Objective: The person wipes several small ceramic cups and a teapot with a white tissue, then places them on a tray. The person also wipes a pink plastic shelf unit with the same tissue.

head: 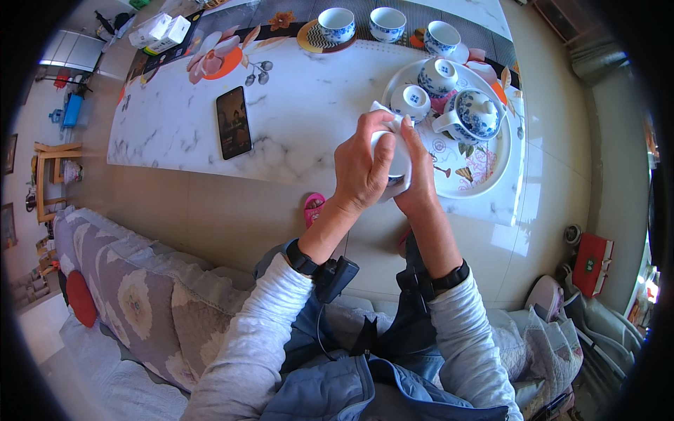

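A white porcelain cup (400, 158) is held between my two hands, above the table's near edge. My left hand (363, 163) has its thumb across the cup. On the other side, my right hand (419, 163) grips the cup through a white cloth (390, 118), which wraps partly around it. Just beyond, a round white tray (474, 189) with printed pictures carries two upturned blue-and-white cups, one nearer (410, 102) and one farther (438, 76). A lidded blue-and-white teapot (476, 116) stands on the tray's right side, its spout or handle towards my hands.
Three upright blue-and-white cups, left (337, 25), middle (387, 24) and right (442, 38), line the marble-patterned table's (295, 131) far side. A smartphone (234, 122) lies at left, tissue packs (160, 32) farther back. A sofa (142, 300) extends to my left.
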Action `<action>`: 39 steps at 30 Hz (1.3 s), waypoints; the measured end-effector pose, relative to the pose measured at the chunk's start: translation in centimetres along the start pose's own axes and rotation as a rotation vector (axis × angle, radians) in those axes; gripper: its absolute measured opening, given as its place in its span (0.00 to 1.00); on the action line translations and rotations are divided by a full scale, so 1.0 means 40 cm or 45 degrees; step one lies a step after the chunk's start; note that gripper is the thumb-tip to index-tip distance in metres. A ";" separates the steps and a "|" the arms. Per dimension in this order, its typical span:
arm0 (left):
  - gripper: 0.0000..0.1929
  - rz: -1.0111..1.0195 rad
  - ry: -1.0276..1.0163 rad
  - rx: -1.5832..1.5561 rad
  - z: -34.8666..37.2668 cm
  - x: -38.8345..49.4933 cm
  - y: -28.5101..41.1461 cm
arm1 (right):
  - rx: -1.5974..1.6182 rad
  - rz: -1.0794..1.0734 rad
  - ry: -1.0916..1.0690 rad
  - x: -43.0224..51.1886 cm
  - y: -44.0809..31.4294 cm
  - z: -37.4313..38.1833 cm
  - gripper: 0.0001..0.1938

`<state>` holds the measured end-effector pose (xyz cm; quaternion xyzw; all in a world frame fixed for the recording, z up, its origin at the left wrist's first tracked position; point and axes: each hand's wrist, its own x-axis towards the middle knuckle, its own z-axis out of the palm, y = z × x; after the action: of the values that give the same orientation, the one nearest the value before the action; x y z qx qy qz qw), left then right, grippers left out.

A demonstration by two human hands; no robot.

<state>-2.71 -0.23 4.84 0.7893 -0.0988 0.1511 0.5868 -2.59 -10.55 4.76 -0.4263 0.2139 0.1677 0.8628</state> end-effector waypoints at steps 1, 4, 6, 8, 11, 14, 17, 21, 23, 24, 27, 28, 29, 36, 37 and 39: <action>0.25 -0.034 0.002 0.014 -0.002 0.001 0.001 | 0.060 0.058 0.018 -0.003 -0.003 -0.004 0.33; 0.25 -0.166 0.077 -0.037 -0.010 0.016 -0.008 | 0.167 0.064 -0.066 -0.017 0.024 0.010 0.32; 0.25 -0.227 0.251 -0.141 -0.020 0.038 -0.023 | -0.143 -0.153 -0.059 -0.022 0.065 0.031 0.34; 0.23 -0.238 0.396 -0.168 -0.021 0.043 -0.026 | -0.223 -0.281 -0.060 -0.022 0.096 0.042 0.33; 0.22 -0.111 0.283 -0.082 -0.008 0.029 -0.014 | 0.103 -0.178 0.054 -0.015 0.102 0.033 0.32; 0.25 -0.043 0.033 -0.128 -0.001 0.017 -0.001 | 0.489 0.040 -0.026 -0.010 0.069 0.010 0.26; 0.31 0.047 -0.081 -0.213 -0.021 0.039 -0.012 | 0.678 0.249 -0.270 -0.010 0.043 0.009 0.25; 0.36 0.050 -0.165 -0.259 -0.056 0.072 -0.040 | 0.661 0.318 -0.435 -0.018 0.030 0.027 0.27; 0.38 -0.043 -0.076 -0.170 -0.055 0.068 -0.042 | 0.529 0.188 -0.281 -0.019 0.022 0.030 0.28; 0.38 -0.126 -0.018 -0.161 -0.048 0.062 -0.039 | 0.461 0.105 -0.243 -0.019 0.017 0.029 0.28; 0.36 -0.161 -0.043 -0.311 -0.016 0.039 -0.021 | 0.422 -0.053 -0.097 -0.015 -0.003 0.021 0.28; 0.38 -0.114 -0.072 -0.316 0.002 0.030 -0.013 | 0.429 -0.095 -0.056 -0.011 -0.010 0.017 0.29; 0.40 -0.058 -0.096 -0.319 0.016 0.025 -0.008 | 0.460 -0.129 -0.045 -0.008 -0.014 0.012 0.29; 0.44 -0.068 -0.361 -0.399 0.023 0.035 -0.006 | 0.478 -0.184 -0.062 0.014 -0.015 -0.030 0.22; 0.44 -0.060 -0.386 -0.458 0.019 0.036 -0.005 | 0.455 -0.152 0.007 0.016 -0.011 -0.035 0.20; 0.44 -0.123 -0.421 -0.608 0.016 0.034 0.001 | 0.582 -0.061 -0.025 0.014 -0.003 -0.045 0.19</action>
<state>-1.36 -0.82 5.21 0.6467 -0.1881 -0.0352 0.7384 -2.47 -12.02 3.55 -0.2233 0.2279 0.0985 0.9426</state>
